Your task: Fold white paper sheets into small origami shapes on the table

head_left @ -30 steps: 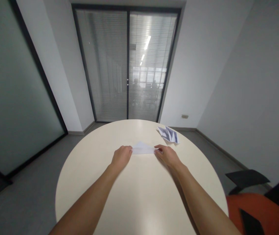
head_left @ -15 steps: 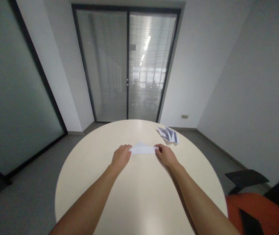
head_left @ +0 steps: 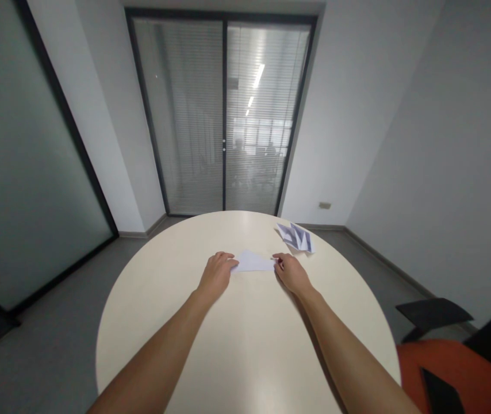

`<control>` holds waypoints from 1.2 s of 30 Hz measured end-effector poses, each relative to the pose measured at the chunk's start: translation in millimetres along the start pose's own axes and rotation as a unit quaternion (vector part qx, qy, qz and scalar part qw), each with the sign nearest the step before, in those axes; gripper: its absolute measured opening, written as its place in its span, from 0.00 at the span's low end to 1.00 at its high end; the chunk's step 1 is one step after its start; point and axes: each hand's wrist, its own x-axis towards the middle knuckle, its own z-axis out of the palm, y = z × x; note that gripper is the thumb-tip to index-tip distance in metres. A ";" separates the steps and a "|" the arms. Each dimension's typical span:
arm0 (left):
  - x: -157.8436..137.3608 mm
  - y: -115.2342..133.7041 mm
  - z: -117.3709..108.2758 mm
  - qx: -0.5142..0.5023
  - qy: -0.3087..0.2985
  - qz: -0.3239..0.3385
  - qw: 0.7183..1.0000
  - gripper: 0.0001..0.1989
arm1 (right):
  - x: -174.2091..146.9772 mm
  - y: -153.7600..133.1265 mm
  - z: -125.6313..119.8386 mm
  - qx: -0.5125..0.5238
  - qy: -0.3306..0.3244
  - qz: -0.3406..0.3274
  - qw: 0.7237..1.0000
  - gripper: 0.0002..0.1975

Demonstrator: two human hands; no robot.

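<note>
A folded white sheet of paper (head_left: pixel 252 262) lies on the table in front of me, its shape a low triangle with the peak pointing away. My left hand (head_left: pixel 216 272) has its thumb and fingers closed on the left corner. At the right corner, my right hand (head_left: pixel 292 272) pinches the paper between thumb and curled fingers. The fingers hide both tips of the triangle. Just beyond my right hand rest some folded white paper shapes (head_left: pixel 297 238) with pointed peaks, apart from the sheet.
The round cream table (head_left: pixel 237 345) spreads under both forearms. An orange chair (head_left: pixel 456 374) with black armrests stands at the right. Behind the table are glass doors with blinds (head_left: pixel 254 172), and a frosted glass panel (head_left: pixel 34 161) is on the left.
The paper showed a long band along its near side with a small peak; now it looks like one plain triangle. My left hand has shifted slightly right and away from me.
</note>
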 end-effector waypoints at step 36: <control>-2.6 8.5 -6.1 -0.010 -0.057 -0.014 0.998 0.13 | -8.7 -19.1 -7.0 -0.004 -0.080 -0.126 0.989 0.15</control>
